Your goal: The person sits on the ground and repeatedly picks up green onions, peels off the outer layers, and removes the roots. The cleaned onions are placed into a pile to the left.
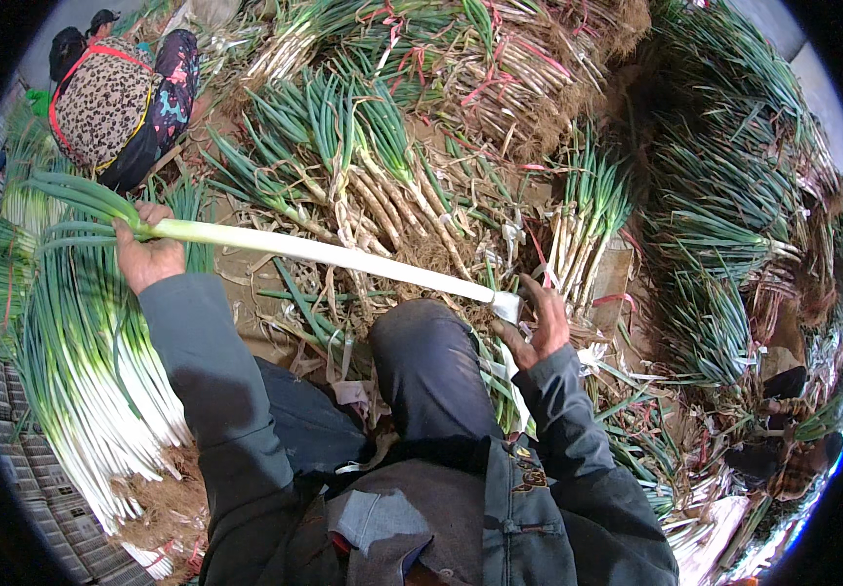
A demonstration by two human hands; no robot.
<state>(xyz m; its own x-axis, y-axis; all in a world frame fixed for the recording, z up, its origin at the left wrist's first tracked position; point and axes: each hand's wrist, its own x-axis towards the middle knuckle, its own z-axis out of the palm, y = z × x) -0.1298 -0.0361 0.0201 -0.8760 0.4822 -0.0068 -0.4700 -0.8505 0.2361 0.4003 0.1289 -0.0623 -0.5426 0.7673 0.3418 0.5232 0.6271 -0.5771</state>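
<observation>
A long green onion with a clean white stalk lies across the view in front of me. My left hand grips it where the green leaves fan out. At its right end my right hand has thumb and fingers spread around the pale root end; whether they touch it, I cannot tell. Under and below my left hand lies a large pile of peeled green onions with white stalks and brown roots. Beyond the held stalk are unpeeled green onions with brownish skins.
Tied bundles with pink ties are heaped at the top, and more green onions are stacked at the right. Loose peelings litter the ground around my knee. Another person crouches at the upper left.
</observation>
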